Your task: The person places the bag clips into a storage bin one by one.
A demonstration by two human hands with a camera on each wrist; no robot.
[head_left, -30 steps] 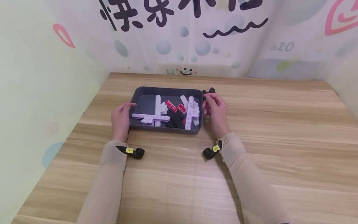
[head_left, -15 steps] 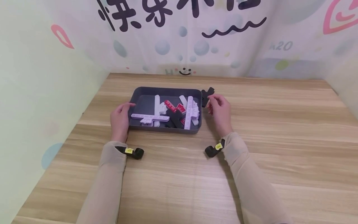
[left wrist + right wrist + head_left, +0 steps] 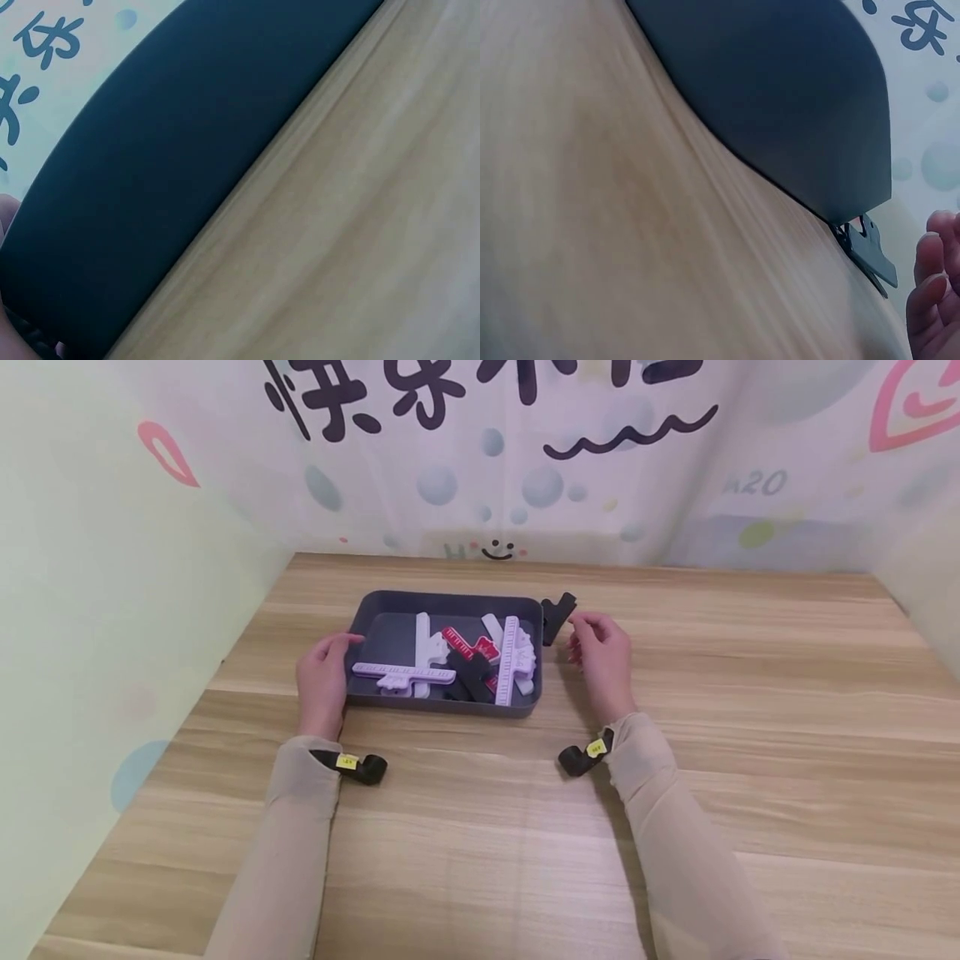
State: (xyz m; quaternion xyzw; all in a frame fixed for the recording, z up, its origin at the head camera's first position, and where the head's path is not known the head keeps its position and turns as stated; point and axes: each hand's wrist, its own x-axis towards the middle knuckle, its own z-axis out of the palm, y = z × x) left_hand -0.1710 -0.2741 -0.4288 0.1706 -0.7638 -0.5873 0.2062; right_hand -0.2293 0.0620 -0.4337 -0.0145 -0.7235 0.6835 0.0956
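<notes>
A dark grey tray (image 3: 442, 706) on the table holds several clips. My left hand (image 3: 322, 685) grips its left end, the thumb lying over the rim; in the left wrist view the outer wall (image 3: 165, 165) hides most of that hand. Beside the right end sits a black clip (image 3: 557, 620), which also shows in the right wrist view against the tray's corner. Whether it touches the tray I cannot tell. Just right of this clip is my right hand (image 3: 603, 664), fingers loosely bent, holding nothing. Its fingertips (image 3: 930, 251) are apart from the clip.
Inside the tray lie a white clip (image 3: 422, 639), a red clip (image 3: 468, 646), a black clip (image 3: 472, 675) and two pale purple clips, one across the front (image 3: 405, 673), one upright at right (image 3: 507, 660). Behind the wooden table (image 3: 465, 827) hangs a printed backdrop (image 3: 420, 518).
My right hand has let go of the black clip and drawn away to the right. The clip stays beside the tray, more of it showing. My left hand keeps its place.
</notes>
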